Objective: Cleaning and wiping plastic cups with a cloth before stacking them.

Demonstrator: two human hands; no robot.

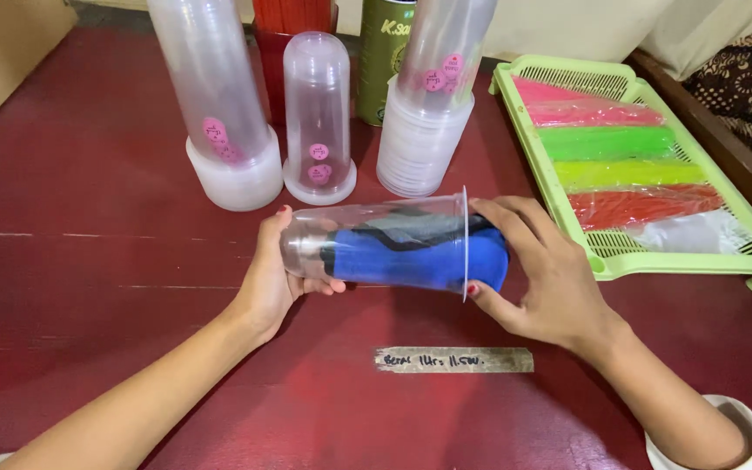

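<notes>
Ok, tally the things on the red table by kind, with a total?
Clear cup held on its side, blue and grey cloth inside: 1
Upturned cup stacks: 3
Green tray of coloured packs: 1
Green can: 1
Tape strip: 1
Total: 7

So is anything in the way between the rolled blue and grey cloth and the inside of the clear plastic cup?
Nothing visible. The rolled blue and grey cloth is already mostly inside the clear plastic cup, which the left hand holds on its side, while the right hand presses the protruding end at the rim.
</notes>
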